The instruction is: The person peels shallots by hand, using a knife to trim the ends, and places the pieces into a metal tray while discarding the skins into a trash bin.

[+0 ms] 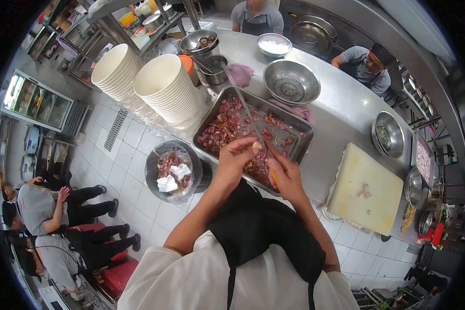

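My right hand (286,175) is closed round the yellow handle (273,179) of a long, thin-bladed knife (247,109), whose blade points away over a metal tray (309,135). Close beside the blade, my left hand (237,157) has its fingers bent into a pinch. A small pale bit shows at its fingertips, too small to name. Below both hands, chopped reddish raw meat (220,124) fills the left side of the tray, with looser pieces on the right. Part of the tray is hidden behind my hands.
A lined bin (151,170) holding scraps stands at left, near stacked white tubs (157,77). Metal bowls (291,82) and a pink cloth (240,74) lie beyond the tray. A cutting board (364,188) with scraps is at right. Several people stand nearby.
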